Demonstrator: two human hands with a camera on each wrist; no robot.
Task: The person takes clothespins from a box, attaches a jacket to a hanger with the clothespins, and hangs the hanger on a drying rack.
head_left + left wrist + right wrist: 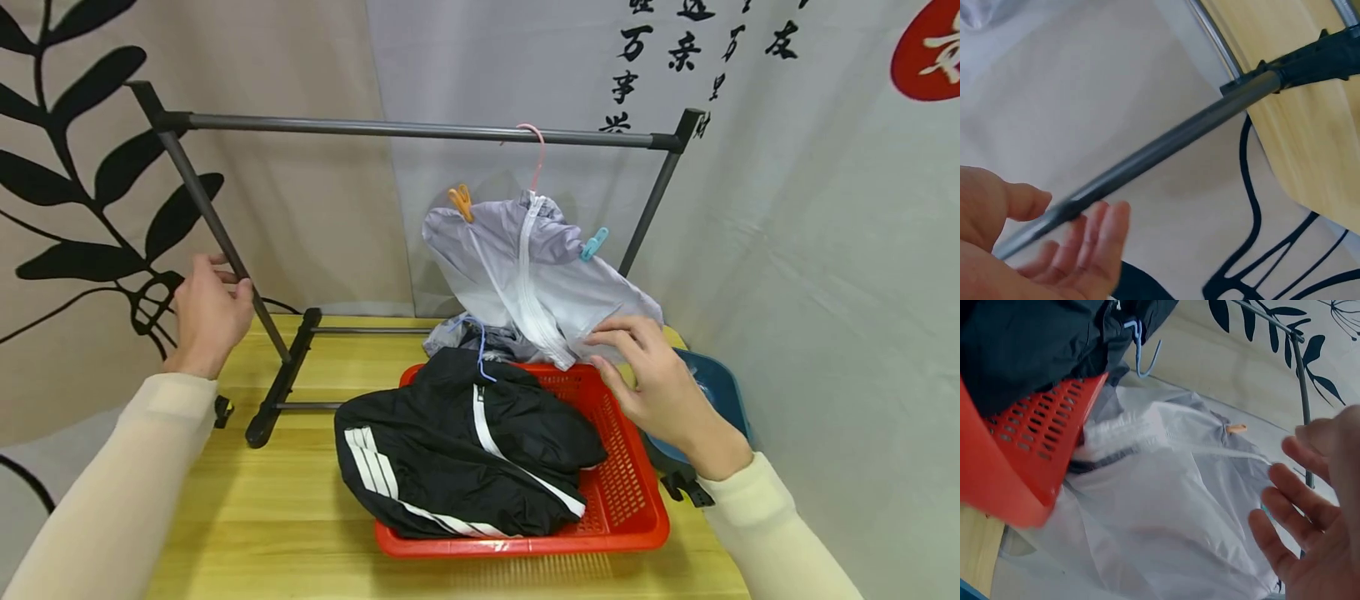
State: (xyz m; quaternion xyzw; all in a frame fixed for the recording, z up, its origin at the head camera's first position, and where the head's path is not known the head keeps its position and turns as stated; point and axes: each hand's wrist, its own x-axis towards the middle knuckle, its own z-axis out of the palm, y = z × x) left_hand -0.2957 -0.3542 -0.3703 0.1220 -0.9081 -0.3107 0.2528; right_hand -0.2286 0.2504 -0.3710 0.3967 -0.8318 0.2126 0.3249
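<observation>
My left hand [212, 312] holds the slanted left post [1147, 153] of a grey clothes rack, thumb on one side and fingers on the other. A pale lilac and white zip jacket [487, 267] hangs from the rack's bar [337, 127] on a pink hanger [541, 158]. Clipped to its shoulders are an orange clothespin [461, 202] and a blue clothespin [595, 244]. Beside the jacket's lower right part is my right hand [656, 387], fingers loosely spread and holding nothing; whether the fingertips touch the fabric, I cannot tell.
A red basket [645, 500] on the wooden table [277, 517] holds a black jacket [442, 467] with white stripes and a blue hanger [482, 350]. Grey clothing [446, 337] lies behind it. A blue basin [712, 383] stands to the right, partly hidden by my right hand.
</observation>
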